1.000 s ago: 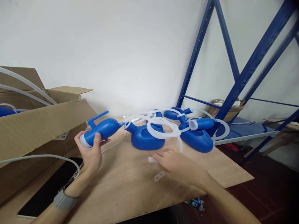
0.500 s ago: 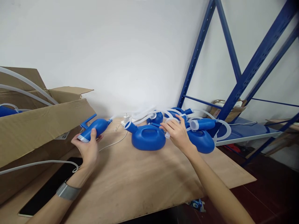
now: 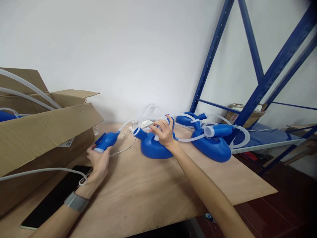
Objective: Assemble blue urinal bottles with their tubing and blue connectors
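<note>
My left hand [image 3: 99, 162] is closed round the lower end of a blue urinal funnel [image 3: 109, 140], which has a white rim and a blue handle. From its tip a translucent tube [image 3: 125, 124] runs back toward the wall. My right hand [image 3: 163, 132] is above a blue urinal bottle [image 3: 156, 148], its fingers closed on a whitish translucent piece [image 3: 157, 137] that looks like a tube end or cap. The bottle stands upright, its open neck pointing left, its handle mostly hidden by my right hand.
On the left, a cardboard box [image 3: 52, 135] holds more tubes; a black phone [image 3: 56, 198] lies beside it. A white power strip [image 3: 146, 124] sits near the wall. To the right are another bottle [image 3: 210, 147], a funnel [image 3: 220, 131] and a blue metal shelf [image 3: 267, 138].
My right hand has moved left, over the middle bottle, with the whitish piece in it. My left hand and the funnel have shifted slightly right and down.
</note>
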A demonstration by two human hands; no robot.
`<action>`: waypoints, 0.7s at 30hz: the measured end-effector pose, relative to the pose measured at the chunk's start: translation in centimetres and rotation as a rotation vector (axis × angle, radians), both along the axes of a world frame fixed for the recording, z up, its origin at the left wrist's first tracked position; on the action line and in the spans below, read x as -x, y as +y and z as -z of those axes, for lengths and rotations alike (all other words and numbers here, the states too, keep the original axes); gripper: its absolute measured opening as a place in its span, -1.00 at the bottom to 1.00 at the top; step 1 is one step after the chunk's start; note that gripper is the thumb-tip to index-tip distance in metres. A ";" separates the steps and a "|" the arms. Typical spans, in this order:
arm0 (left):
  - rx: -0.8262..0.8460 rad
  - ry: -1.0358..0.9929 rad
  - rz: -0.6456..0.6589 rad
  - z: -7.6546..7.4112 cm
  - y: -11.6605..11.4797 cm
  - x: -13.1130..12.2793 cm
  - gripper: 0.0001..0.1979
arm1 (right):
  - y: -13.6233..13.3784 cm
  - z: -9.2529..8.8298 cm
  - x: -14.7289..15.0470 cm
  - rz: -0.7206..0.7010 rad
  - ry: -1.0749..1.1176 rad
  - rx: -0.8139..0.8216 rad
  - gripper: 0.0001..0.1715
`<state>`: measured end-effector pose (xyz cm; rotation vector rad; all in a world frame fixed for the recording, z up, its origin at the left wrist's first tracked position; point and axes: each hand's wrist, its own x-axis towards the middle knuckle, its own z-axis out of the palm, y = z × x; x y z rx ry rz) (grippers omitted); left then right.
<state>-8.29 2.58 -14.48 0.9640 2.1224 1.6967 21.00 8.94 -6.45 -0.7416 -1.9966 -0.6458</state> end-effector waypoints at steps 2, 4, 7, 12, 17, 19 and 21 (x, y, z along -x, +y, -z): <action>0.046 0.064 -0.004 -0.4 -0.4 -0.3 -0.19 | 0.6 0.1 1.0 -0.011 0.005 0.032 -0.73; 0.082 0.138 0.021 -0.8 -0.7 -0.7 -0.22 | 1.1 0.3 2.0 -0.016 0.015 0.058 -0.76; 0.139 0.227 0.082 -1.1 -1.0 -1.1 -0.35 | 1.6 0.4 3.3 0.010 0.116 0.033 -0.74; 0.098 0.437 0.129 -0.9 -1.7 -2.1 -0.41 | 1.8 -0.7 3.9 0.114 0.398 0.054 -0.41; -0.254 0.696 0.233 -2.0 -1.9 -3.6 -0.79 | 2.8 -2.8 1.2 0.206 0.527 0.427 -0.33; -0.358 0.702 0.344 -3.4 -1.6 -4.5 -0.83 | 3.2 -3.4 0.1 0.195 0.548 0.478 -0.37; -0.397 0.648 0.464 -5.4 -1.1 -5.6 -0.79 | 3.4 -3.6 -0.3 0.126 0.563 0.453 -0.45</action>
